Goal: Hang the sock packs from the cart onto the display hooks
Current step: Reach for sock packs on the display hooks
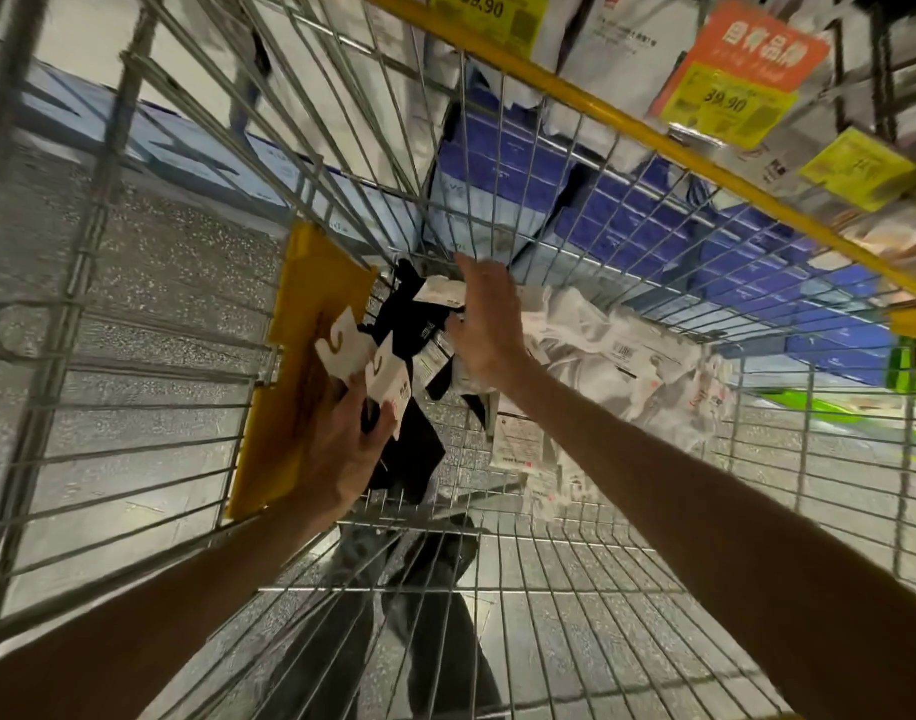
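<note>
Both my arms reach down into a wire cart. My left hand grips two black sock packs by their white hanger cards, held above the cart floor. My right hand reaches over the heap further in, fingers spread and touching a black sock pack with a white label; whether it grips is not clear. White sock packs lie piled to the right on the cart floor. Display goods with yellow price tags hang at the upper right.
A yellow plastic flap stands at the cart's left side. A yellow rail crosses the upper right, with blue boxes on the shelf behind the cart wall. Speckled grey floor shows through the wires, and my dark trouser legs below.
</note>
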`<action>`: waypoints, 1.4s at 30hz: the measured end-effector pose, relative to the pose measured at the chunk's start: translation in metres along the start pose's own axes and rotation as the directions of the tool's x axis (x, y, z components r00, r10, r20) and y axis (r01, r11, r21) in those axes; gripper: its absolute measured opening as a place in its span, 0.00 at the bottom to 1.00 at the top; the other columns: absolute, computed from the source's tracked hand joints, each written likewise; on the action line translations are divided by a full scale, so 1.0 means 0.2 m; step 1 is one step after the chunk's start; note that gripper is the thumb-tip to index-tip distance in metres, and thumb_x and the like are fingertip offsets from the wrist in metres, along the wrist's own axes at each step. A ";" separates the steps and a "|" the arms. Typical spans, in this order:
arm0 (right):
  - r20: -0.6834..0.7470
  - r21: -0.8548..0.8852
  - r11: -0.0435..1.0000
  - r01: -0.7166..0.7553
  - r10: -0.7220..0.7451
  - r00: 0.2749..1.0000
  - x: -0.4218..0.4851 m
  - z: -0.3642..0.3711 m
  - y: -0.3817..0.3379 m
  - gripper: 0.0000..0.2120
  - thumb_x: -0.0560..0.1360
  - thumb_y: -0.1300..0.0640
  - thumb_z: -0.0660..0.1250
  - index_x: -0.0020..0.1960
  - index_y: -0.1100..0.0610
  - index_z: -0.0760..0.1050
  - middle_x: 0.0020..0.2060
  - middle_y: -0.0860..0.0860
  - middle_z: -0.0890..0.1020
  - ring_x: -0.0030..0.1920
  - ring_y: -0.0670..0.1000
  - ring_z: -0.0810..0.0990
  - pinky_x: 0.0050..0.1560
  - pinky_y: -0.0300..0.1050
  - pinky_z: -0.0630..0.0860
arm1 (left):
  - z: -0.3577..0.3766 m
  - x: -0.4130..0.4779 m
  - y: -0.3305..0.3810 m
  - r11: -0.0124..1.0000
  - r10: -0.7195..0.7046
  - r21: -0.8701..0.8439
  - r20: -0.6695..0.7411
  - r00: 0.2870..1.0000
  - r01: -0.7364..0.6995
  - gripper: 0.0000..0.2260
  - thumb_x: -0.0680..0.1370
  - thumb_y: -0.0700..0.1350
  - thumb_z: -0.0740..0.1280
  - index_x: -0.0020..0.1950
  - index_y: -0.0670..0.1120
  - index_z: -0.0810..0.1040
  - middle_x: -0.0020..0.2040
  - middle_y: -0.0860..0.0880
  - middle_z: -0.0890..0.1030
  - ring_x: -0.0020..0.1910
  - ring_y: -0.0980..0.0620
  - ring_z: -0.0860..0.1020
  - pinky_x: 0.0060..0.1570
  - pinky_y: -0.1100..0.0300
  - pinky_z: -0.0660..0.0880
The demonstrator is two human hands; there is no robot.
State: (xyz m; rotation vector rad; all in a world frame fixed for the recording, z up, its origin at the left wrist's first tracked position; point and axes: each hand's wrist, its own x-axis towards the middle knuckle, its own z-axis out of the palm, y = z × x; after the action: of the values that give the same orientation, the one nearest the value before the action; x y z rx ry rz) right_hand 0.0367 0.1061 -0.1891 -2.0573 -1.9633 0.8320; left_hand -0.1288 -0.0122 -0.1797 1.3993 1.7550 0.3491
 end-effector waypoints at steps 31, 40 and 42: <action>0.385 0.043 0.987 0.157 -0.161 0.909 -0.94 -2.29 -0.64 0.11 0.67 0.54 0.79 0.41 0.57 0.79 0.31 0.43 0.79 0.31 0.40 0.73 0.28 0.29 0.65 | -1.02 -0.45 1.42 0.890 0.451 -0.089 0.036 0.892 -0.447 0.08 0.80 0.38 0.66 0.58 0.42 0.79 0.52 0.49 0.81 0.52 0.56 0.79 0.50 0.65 0.72; 0.081 0.134 0.921 0.367 -0.379 0.922 -1.35 -3.18 -0.95 0.15 0.68 0.56 0.79 0.49 0.55 0.77 0.46 0.40 0.78 0.42 0.36 0.77 0.43 0.26 0.71 | -1.60 -1.02 2.50 0.794 0.601 -0.250 0.183 0.778 -0.555 0.15 0.71 0.51 0.72 0.51 0.42 0.83 0.48 0.40 0.81 0.46 0.48 0.79 0.43 0.58 0.76; -0.093 0.240 0.875 0.421 -0.411 0.907 -1.44 -3.33 -0.97 0.14 0.67 0.56 0.80 0.48 0.53 0.78 0.48 0.43 0.80 0.46 0.38 0.80 0.45 0.31 0.75 | -1.65 -1.15 2.67 0.776 0.592 -0.358 0.131 0.795 -0.519 0.11 0.77 0.40 0.68 0.35 0.46 0.84 0.37 0.46 0.80 0.37 0.50 0.77 0.33 0.64 0.73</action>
State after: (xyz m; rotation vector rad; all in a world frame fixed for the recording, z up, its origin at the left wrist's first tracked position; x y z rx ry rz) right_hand 0.2129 0.0146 0.5350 -1.4218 -2.0437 0.8797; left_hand -0.0153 0.0513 0.4772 1.6342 0.9999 0.7113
